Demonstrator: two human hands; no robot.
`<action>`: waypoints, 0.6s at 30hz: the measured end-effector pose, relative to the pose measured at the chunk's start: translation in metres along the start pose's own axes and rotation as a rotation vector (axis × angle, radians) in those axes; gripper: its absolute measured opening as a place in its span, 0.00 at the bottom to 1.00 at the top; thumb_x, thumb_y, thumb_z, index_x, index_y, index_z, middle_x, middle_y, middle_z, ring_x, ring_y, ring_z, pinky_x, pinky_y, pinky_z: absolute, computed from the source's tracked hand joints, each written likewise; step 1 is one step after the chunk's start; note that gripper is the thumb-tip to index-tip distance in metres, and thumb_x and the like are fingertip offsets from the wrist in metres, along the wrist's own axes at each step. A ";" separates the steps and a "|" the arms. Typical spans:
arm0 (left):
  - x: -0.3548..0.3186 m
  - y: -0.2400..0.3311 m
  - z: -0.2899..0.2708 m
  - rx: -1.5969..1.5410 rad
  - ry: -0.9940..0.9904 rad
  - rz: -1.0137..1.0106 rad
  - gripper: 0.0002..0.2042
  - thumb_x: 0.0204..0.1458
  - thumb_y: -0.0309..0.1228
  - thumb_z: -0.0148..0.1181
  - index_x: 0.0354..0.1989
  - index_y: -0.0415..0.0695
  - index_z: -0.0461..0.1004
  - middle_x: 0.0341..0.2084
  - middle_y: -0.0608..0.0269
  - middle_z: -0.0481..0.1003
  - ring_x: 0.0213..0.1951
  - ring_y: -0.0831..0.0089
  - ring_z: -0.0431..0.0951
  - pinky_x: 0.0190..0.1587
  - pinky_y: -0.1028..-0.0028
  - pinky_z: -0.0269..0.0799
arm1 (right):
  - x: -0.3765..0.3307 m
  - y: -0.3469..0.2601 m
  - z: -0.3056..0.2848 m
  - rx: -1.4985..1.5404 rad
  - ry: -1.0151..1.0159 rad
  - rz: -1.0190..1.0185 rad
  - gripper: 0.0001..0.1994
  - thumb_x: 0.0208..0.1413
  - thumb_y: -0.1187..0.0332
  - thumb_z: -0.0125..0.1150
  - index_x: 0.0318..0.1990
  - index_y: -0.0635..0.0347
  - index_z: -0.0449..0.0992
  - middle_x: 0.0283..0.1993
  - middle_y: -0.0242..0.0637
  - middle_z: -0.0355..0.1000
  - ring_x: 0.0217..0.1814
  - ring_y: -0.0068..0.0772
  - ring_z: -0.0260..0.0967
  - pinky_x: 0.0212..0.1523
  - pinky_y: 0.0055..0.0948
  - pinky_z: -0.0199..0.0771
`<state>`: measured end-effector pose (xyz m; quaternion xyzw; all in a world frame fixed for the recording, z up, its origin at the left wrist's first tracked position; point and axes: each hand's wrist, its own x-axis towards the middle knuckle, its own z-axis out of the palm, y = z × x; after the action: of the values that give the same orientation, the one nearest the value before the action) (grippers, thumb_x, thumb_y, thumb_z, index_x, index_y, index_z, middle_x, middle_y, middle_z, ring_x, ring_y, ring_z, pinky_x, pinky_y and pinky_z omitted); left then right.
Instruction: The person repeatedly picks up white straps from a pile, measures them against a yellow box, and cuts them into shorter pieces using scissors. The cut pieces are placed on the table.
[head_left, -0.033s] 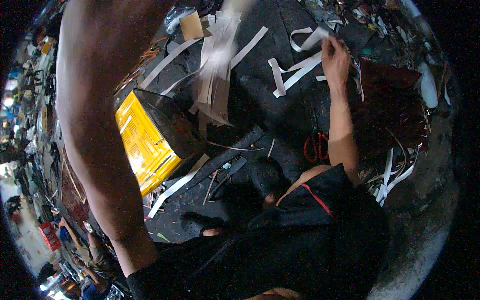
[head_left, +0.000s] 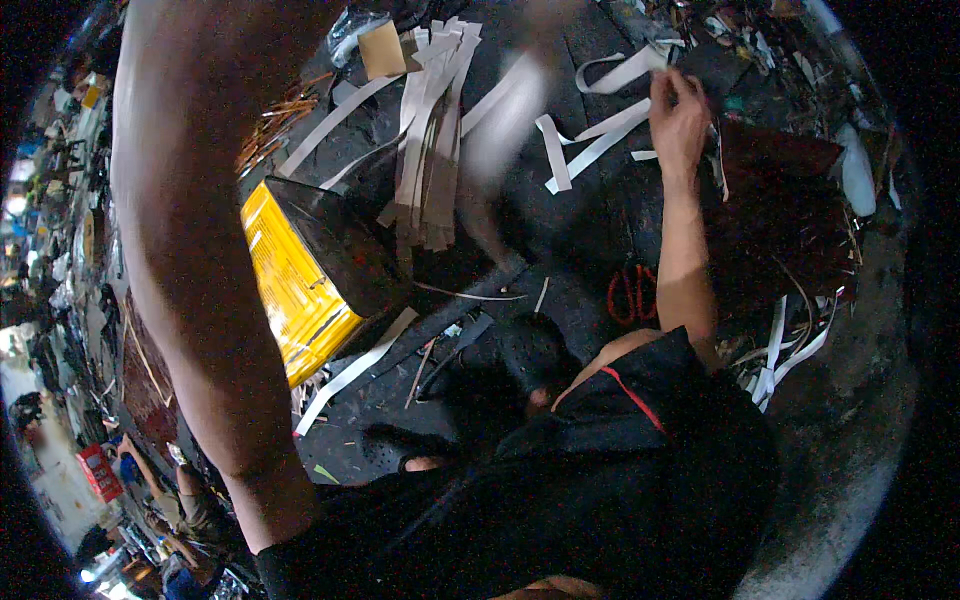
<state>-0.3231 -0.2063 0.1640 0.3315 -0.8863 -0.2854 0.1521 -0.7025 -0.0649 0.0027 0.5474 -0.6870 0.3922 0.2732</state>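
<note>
My right hand [head_left: 680, 125] reaches up at the upper right, its bent fingertips closed at the edge of a white strip [head_left: 625, 75] that curls into a loop. Folded strips [head_left: 575, 165] lie just left of that hand. My left forearm [head_left: 200, 250] fills the left side and runs out at the top. At the top edge only a skin-coloured blur shows, so the left hand's fingers cannot be made out. Below the blur is a motion-smeared pale strip [head_left: 508, 120]. A bundle of pale strips [head_left: 430, 150] lies on the dark ground to its left.
A yellow-sided tin box [head_left: 300, 290] stands by my left forearm. Red scissors handles [head_left: 622, 297] lie beside my right forearm. Black perforated shoes [head_left: 530, 350] are near the middle. A tan block [head_left: 382, 52], a clear plastic bag [head_left: 350, 38] and loose strips [head_left: 775, 345] lie around.
The smeared pale strip has moved right, off the bundle. My right hand has shifted slightly right, and the looped strip by its fingertips has changed shape.
</note>
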 end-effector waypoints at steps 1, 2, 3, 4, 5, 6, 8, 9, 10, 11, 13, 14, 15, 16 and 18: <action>0.015 0.002 0.019 -0.063 -0.011 0.023 0.12 0.50 0.34 0.54 0.37 0.38 0.75 0.33 0.52 0.77 0.36 0.59 0.76 0.40 0.63 0.72 | 0.005 0.003 -0.003 0.008 0.040 0.022 0.09 0.56 0.67 0.56 0.37 0.64 0.77 0.34 0.52 0.72 0.35 0.51 0.70 0.35 0.38 0.69; 0.028 0.000 0.038 -0.115 -0.009 0.034 0.12 0.50 0.34 0.54 0.36 0.38 0.75 0.32 0.51 0.77 0.36 0.57 0.76 0.40 0.62 0.72 | 0.009 0.005 -0.004 0.021 0.080 0.043 0.10 0.56 0.66 0.55 0.38 0.63 0.77 0.35 0.53 0.72 0.36 0.52 0.70 0.35 0.39 0.68; 0.060 -0.002 0.079 -0.215 -0.040 0.096 0.12 0.50 0.34 0.53 0.36 0.38 0.75 0.32 0.50 0.77 0.36 0.56 0.76 0.40 0.62 0.72 | 0.002 0.045 -0.022 -0.137 -0.003 0.139 0.12 0.58 0.64 0.53 0.41 0.62 0.77 0.38 0.52 0.72 0.39 0.53 0.70 0.37 0.40 0.69; 0.070 -0.007 0.099 -0.249 -0.034 0.075 0.12 0.50 0.35 0.53 0.35 0.38 0.75 0.32 0.49 0.77 0.36 0.54 0.76 0.39 0.61 0.72 | -0.011 0.063 -0.022 -0.224 -0.103 0.120 0.14 0.58 0.63 0.51 0.47 0.59 0.74 0.42 0.52 0.71 0.43 0.53 0.70 0.41 0.41 0.70; 0.079 -0.016 0.120 -0.276 -0.016 0.047 0.12 0.50 0.35 0.53 0.34 0.38 0.75 0.32 0.48 0.77 0.36 0.52 0.76 0.39 0.60 0.72 | -0.022 0.084 -0.027 -0.324 -0.201 0.092 0.16 0.59 0.62 0.49 0.52 0.57 0.71 0.47 0.51 0.69 0.46 0.53 0.69 0.44 0.42 0.70; 0.080 -0.029 0.141 -0.273 0.016 -0.002 0.13 0.50 0.36 0.53 0.34 0.38 0.75 0.32 0.47 0.76 0.36 0.51 0.76 0.39 0.59 0.72 | -0.030 0.094 -0.024 -0.446 -0.213 0.071 0.18 0.60 0.62 0.48 0.55 0.56 0.69 0.50 0.50 0.68 0.48 0.53 0.68 0.47 0.42 0.70; 0.062 -0.070 0.184 -0.200 0.115 -0.135 0.13 0.50 0.37 0.52 0.32 0.38 0.74 0.32 0.45 0.76 0.36 0.48 0.76 0.38 0.57 0.72 | -0.024 0.067 -0.026 -0.357 -0.301 0.275 0.19 0.59 0.61 0.49 0.57 0.56 0.67 0.53 0.51 0.65 0.49 0.50 0.69 0.49 0.40 0.70; 0.046 -0.088 0.204 -0.112 0.186 -0.193 0.13 0.50 0.37 0.52 0.32 0.38 0.74 0.32 0.44 0.76 0.35 0.46 0.76 0.38 0.56 0.72 | -0.020 0.057 -0.026 -0.271 -0.321 0.299 0.19 0.59 0.61 0.50 0.56 0.56 0.68 0.54 0.51 0.65 0.48 0.47 0.70 0.49 0.40 0.70; 0.027 -0.101 0.226 -0.007 0.260 -0.240 0.14 0.51 0.38 0.52 0.31 0.38 0.74 0.31 0.43 0.76 0.35 0.44 0.76 0.38 0.55 0.72 | -0.018 0.052 -0.028 -0.196 -0.340 0.323 0.20 0.58 0.60 0.52 0.56 0.56 0.68 0.54 0.50 0.65 0.47 0.45 0.71 0.48 0.39 0.70; 0.007 -0.115 0.249 0.105 0.358 -0.278 0.13 0.49 0.37 0.52 0.32 0.38 0.74 0.32 0.44 0.76 0.35 0.45 0.76 0.38 0.55 0.72 | -0.019 0.047 -0.022 -0.129 -0.286 0.288 0.19 0.58 0.60 0.54 0.54 0.57 0.70 0.54 0.48 0.66 0.43 0.39 0.72 0.47 0.36 0.71; -0.005 -0.139 0.293 -0.168 0.599 -0.750 0.14 0.47 0.37 0.54 0.34 0.38 0.73 0.32 0.45 0.75 0.35 0.47 0.75 0.37 0.56 0.72 | -0.024 0.040 -0.013 0.026 -0.327 0.268 0.18 0.57 0.63 0.55 0.53 0.58 0.71 0.53 0.45 0.66 0.41 0.38 0.73 0.45 0.33 0.71; -0.011 -0.149 0.306 -0.281 0.640 -0.897 0.15 0.47 0.38 0.55 0.35 0.38 0.73 0.32 0.46 0.74 0.35 0.48 0.75 0.37 0.56 0.72 | -0.028 0.031 0.000 0.103 -0.330 0.273 0.17 0.56 0.64 0.56 0.53 0.58 0.71 0.52 0.45 0.67 0.40 0.38 0.73 0.45 0.32 0.71; -0.016 -0.157 0.320 -0.401 0.688 -1.039 0.16 0.46 0.39 0.55 0.36 0.38 0.72 0.32 0.46 0.74 0.35 0.50 0.75 0.37 0.57 0.71 | -0.033 0.022 0.006 0.111 -0.349 0.243 0.17 0.56 0.64 0.57 0.52 0.58 0.71 0.51 0.44 0.67 0.40 0.37 0.73 0.45 0.32 0.71; -0.027 -0.158 0.328 -0.250 0.648 -0.888 0.16 0.46 0.40 0.56 0.36 0.38 0.72 0.31 0.47 0.73 0.35 0.51 0.75 0.37 0.57 0.71 | -0.038 0.018 0.009 0.112 -0.367 0.216 0.17 0.55 0.64 0.58 0.52 0.59 0.72 0.50 0.44 0.67 0.40 0.36 0.73 0.45 0.31 0.71; -0.040 -0.167 0.331 0.017 0.640 -0.753 0.17 0.46 0.40 0.58 0.36 0.38 0.71 0.29 0.48 0.73 0.34 0.52 0.75 0.37 0.57 0.71 | -0.047 0.001 0.022 0.219 -0.433 0.204 0.16 0.55 0.65 0.59 0.50 0.60 0.72 0.50 0.42 0.67 0.39 0.34 0.73 0.44 0.31 0.72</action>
<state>-0.3620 -0.1484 -0.2029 0.7011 -0.6159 -0.1973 0.3003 -0.6901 -0.0580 -0.0476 0.5727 -0.7347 0.3633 0.0179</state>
